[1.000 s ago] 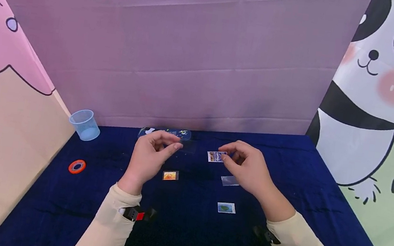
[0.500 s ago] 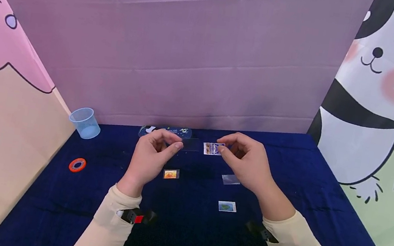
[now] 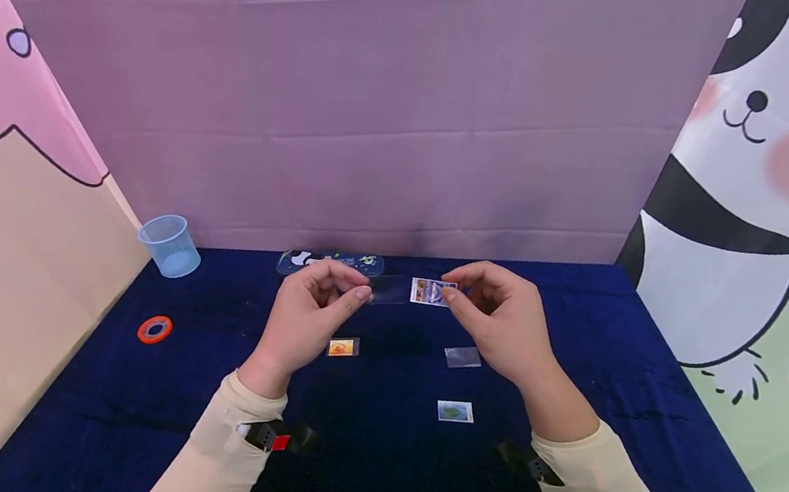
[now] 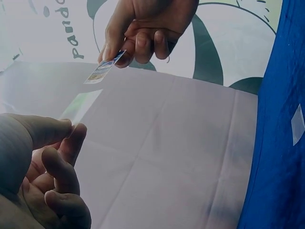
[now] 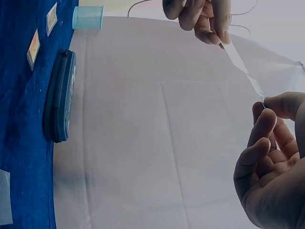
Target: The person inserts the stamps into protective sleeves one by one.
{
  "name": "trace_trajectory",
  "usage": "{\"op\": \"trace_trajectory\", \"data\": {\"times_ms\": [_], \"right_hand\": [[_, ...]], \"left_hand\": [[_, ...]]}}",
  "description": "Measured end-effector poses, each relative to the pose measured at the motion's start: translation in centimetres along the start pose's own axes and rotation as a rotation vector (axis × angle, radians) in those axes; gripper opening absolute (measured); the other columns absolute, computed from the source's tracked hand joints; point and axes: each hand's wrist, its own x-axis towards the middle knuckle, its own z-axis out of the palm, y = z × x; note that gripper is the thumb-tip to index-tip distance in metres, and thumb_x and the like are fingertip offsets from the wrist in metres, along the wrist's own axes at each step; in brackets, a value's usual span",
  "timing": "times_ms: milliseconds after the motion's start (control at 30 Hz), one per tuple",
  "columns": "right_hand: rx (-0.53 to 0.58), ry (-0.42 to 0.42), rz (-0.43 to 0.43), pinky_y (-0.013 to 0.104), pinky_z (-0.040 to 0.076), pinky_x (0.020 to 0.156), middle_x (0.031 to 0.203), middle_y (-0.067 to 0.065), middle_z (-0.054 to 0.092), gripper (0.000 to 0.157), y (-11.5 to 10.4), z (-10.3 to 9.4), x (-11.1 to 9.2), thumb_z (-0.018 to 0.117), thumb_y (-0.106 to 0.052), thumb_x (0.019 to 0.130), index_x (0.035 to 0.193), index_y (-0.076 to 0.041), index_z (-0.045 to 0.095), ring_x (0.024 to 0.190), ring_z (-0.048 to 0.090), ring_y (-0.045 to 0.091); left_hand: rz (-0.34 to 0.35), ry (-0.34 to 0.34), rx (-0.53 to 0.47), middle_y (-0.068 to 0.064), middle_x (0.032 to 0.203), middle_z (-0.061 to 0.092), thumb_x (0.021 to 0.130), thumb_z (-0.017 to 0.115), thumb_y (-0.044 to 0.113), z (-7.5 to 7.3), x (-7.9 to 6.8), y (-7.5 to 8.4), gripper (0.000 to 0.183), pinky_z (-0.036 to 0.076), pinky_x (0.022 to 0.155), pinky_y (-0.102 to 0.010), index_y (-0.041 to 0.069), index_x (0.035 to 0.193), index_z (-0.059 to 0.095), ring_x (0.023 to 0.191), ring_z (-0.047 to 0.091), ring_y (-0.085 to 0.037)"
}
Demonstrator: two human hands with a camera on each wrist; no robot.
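Between thumb and fingertips, my left hand (image 3: 310, 310) pinches a clear plastic sleeve (image 3: 390, 289) by its left end. My right hand (image 3: 501, 320) holds a small printed stamp (image 3: 428, 291) with a white border by its right end. Both are raised above the table, end to end. In the left wrist view a slight gap shows between the sleeve (image 4: 85, 104) and the stamp (image 4: 101, 72); in the right wrist view they seem to meet. Fingers hide the gripped ends.
On the dark blue cloth (image 3: 362, 477) lie an orange stamp in a sleeve (image 3: 343, 347), another clear sleeve (image 3: 462, 357) and a blue-green stamp (image 3: 455, 412). A pencil case (image 3: 362, 262) lies behind my left hand. Further left are a blue cup (image 3: 170, 246) and an orange ring (image 3: 155, 329).
The stamp has risen slightly, and the gap between it and the sleeve has narrowed. The clear sleeve now shows more plainly, extending further right from the left hand. Both hands kept their pinch.
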Motion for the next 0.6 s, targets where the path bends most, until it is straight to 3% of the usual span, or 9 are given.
{"op": "trace_trajectory", "data": {"times_ms": [600], "right_hand": [[-0.006,-0.002,0.04,0.028,0.04,0.05,0.071,0.003,0.062,0.007,-0.13,0.11,-0.11,0.076,-0.013,0.098,0.106,-0.013,0.076,0.057,0.049,0.021]], "left_hand": [[-0.009,-0.006,-0.006,-0.01,0.089,0.073,0.099,0.074,0.013,0.38,-0.21,0.0,0.009,0.038,0.054,-0.026,0.01,0.108,0.075,0.057,0.046,-0.017]]}}
